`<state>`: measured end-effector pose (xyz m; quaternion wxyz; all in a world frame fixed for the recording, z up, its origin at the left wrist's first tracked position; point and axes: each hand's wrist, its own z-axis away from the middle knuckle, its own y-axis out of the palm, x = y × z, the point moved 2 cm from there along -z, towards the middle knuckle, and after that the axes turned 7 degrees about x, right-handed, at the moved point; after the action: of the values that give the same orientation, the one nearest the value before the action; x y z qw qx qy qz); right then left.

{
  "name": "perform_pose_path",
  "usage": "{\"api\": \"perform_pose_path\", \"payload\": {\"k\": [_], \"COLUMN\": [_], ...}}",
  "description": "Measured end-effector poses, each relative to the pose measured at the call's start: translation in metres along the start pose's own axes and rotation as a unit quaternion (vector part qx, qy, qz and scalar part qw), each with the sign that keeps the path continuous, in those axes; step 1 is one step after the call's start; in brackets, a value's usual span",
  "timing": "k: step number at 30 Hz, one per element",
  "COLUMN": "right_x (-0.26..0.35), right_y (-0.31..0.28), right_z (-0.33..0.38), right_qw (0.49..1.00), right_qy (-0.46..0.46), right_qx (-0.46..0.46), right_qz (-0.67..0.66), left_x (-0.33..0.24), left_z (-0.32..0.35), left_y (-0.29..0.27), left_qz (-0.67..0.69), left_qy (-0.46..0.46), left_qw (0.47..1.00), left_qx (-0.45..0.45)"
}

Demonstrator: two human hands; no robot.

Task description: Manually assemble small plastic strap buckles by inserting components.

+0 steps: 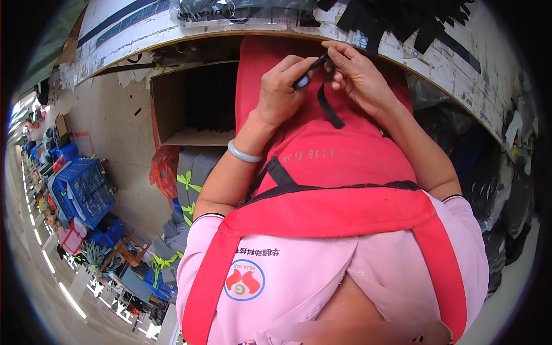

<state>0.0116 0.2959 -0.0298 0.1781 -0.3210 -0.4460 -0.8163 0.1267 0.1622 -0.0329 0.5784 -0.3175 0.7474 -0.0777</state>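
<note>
A narrow black strap (329, 106) hangs between the two hands, just in front of the near edge of the surface (437, 66) and above the red apron (322, 155) that covers the person's lap. Its upper end is pinched at the fingertips; the rest loops down and ends loose against the apron.

The left hand (284, 86) comes up from the lower left with the wrist bent back, fingers curled closed around a small dark object (302, 80) whose rounded end shows below the knuckles; what it is exactly cannot be told. A pale green bangle (242, 153) sits on that wrist. The right hand (356, 72) reaches in from the right, forearm angled up and inward, thumb and forefinger clamped on the top of the strap. The two hands meet at the fingertips, touching or nearly so.

On the far part of the surface lies a heap of black strips (402, 20), and to its left a clear bag of dark pieces (241, 8). Under the surface, left of the apron, an open cardboard box (192, 103) holds dark material. Near it on the floor stand grey stacks tied with yellow-green ribbon (187, 184), and further left a blue plastic crate (86, 190). To the right, black bags (506, 195) are piled beneath the surface.
</note>
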Motion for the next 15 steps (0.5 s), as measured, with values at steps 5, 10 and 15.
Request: {"api": "perform_pose_path", "payload": {"k": [5,10,15], "right_x": [0.002,0.001,-0.005], "right_y": [0.008,0.009,-0.002], "right_z": [-0.001,0.002,-0.003], "right_qw": [1.0,0.999,0.999], "right_qy": [0.016,-0.004,0.039], "right_qx": [0.009,0.001,0.03], "right_qz": [-0.004,0.041,-0.005], "left_x": [0.002,0.004,0.004], "left_z": [0.002,0.003,0.006], "left_y": [0.0,0.0,-0.002], "left_qz": [0.001,-0.039,-0.069], "left_qy": [-0.005,0.006,0.01], "left_qw": [1.0,0.999,0.997], "left_qx": [-0.022,-0.005,0.028]}}
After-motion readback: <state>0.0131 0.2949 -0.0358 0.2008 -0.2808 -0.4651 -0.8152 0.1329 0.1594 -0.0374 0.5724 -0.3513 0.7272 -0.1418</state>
